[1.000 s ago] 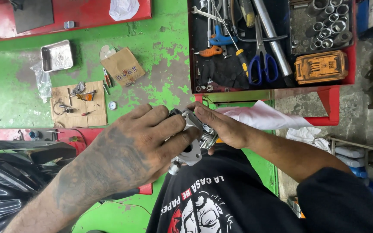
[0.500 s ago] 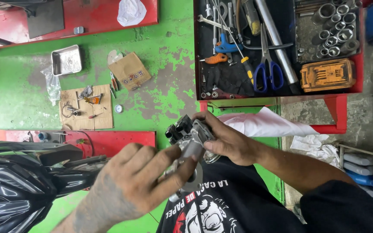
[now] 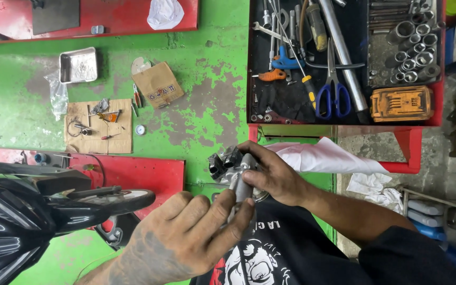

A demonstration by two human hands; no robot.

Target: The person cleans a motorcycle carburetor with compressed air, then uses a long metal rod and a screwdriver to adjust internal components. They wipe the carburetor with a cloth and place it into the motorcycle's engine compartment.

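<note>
A small grey metal engine part point(image 3: 227, 162) with a dark end is held in front of my chest. My right hand point(image 3: 271, 175) is wrapped around it from the right, fingers curled over its top. My left hand point(image 3: 186, 237) comes from below, and its thumb and fingertips pinch a silver cylindrical piece point(image 3: 240, 191) that sticks out of the part's underside. My black printed shirt point(image 3: 270, 253) lies beneath both hands.
A red tool tray point(image 3: 423, 132) with scissors, screwdrivers, sockets and an orange case stands upper right. A white rag point(image 3: 325, 157) lies beside it. On the green floor are a cardboard sheet with small parts point(image 3: 98, 126), a metal tin point(image 3: 78, 65) and a small box point(image 3: 158, 84). A black motorcycle point(image 3: 22, 211) sits at left.
My left hand has dropped from covering the part to below it and now pinches the silver piece. The part has come into view in my right hand.
</note>
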